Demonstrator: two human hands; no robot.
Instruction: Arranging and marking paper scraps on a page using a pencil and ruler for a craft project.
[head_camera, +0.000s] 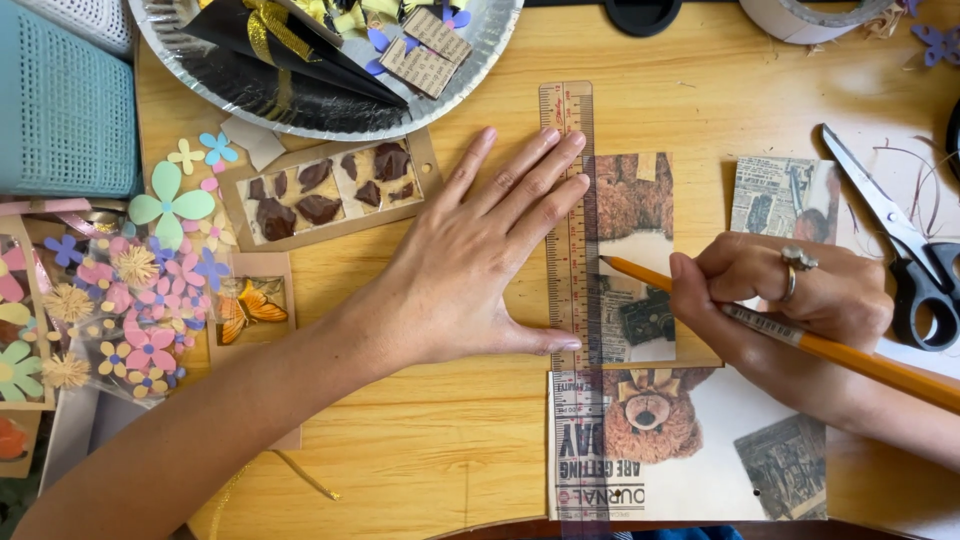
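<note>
One transparent ruler (569, 240) lies lengthwise on the wooden table (440, 440), running from near the plate down to the lower edge of the view. One yellow pencil (800, 340) is present. One pair of black-handled scissors (905, 255) lies at the right, blades open. One silver paper plate (300, 100) sits at the top left and holds one black cone with gold ribbon (290, 45) and two small printed paper tags (425, 50). One tape roll (810, 18) is partly visible at the top edge.

Two sheets of teddy-bear scrapbook paper are in view: a smaller sheet (635, 210) beside the ruler's right edge and a larger sheet (690, 450) below it. One newspaper-print scrap (775, 195) lies behind the right hand. One cardboard tag bearing brown torn pieces (330, 190) and one butterfly card (250, 305) lie left of the ruler. A clear bag of paper flowers (140, 320) lies at the far left; the flowers are too many to count.

Left hand (470, 265): fully open, palm down, fingers spread. The fingertips and thumb press on the ruler, holding it flat against the table.

Right hand (790, 295): closed around the pencil in a writing grip, one ring on a finger. The pencil tip meets the smaller sheet at the ruler's right edge.
</note>
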